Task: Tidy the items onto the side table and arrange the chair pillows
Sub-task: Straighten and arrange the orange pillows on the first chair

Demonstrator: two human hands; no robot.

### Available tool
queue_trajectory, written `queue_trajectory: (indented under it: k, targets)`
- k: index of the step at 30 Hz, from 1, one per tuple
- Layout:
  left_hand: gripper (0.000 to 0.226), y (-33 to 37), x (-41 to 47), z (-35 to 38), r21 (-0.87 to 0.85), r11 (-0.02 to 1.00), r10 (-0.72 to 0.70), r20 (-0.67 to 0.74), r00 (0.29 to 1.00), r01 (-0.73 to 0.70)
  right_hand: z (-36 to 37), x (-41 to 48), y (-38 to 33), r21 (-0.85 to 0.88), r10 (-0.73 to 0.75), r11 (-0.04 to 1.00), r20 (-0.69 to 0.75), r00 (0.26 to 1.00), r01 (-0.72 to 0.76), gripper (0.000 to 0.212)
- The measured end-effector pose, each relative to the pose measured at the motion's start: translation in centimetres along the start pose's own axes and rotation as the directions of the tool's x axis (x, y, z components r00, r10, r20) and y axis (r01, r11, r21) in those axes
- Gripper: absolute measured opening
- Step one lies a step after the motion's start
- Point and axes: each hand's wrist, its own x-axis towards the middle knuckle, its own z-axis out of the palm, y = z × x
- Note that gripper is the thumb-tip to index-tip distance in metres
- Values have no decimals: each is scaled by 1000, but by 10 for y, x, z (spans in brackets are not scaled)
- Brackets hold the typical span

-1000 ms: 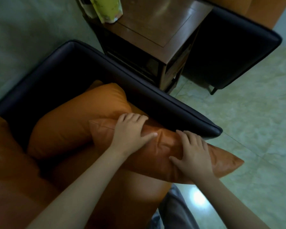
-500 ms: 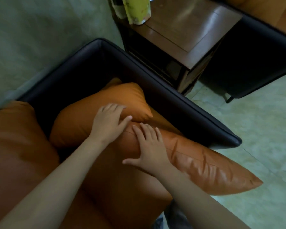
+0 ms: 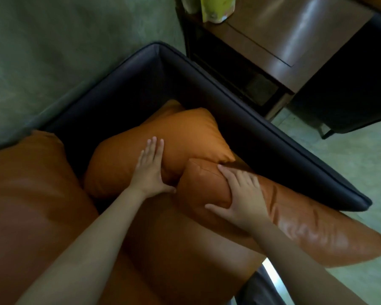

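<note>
Head view looks down into a dark armchair (image 3: 240, 111) with smooth, piped arms and an orange seat cushion (image 3: 174, 249). Left hand (image 3: 151, 170) lies flat, fingers (image 3: 155, 144) released and spread, pressing on the plump matte orange pillow (image 3: 163, 137) that fills the back corner of the seat; the push seems meant to hold that pillow in the corner while the other is fitted against it. Right hand (image 3: 240, 199) is grasping the near end of a second, glossy leather-like pillow (image 3: 306, 227), thumb below and fingers (image 3: 231, 175) wrapped over its seamed edge. This pillow is long, creased and shiny; beyond the right fingers it runs along the inner face of the chair arm, and its far corner juts past the seat front over the pale tiled floor (image 3: 350, 161). Past both hands, beyond the chair arm, stands the wooden bench (image 3: 306, 40), polished, with a yellow-green item (image 3: 216, 7) on its top.
</note>
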Motion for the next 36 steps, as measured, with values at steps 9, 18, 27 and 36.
queue_trajectory:
  k: [9,18,27,36]
  targets:
    - [144,-19,33,7,136,991,42,-174,984,-18,-9,-1,18,64,107,993,-54,993,-104,95]
    - [105,-24,42,-38,304,950,145,-222,964,-73,-20,7,38,72,237,970,-90,967,-231,94]
    - [90,-22,14,-91,137,989,-3,-316,949,48,-49,6,43,184,399,915,-309,863,-358,77]
    - [82,-12,-31,-163,-309,948,-218,-466,857,73,-77,96,-21,164,366,931,-437,822,-327,73]
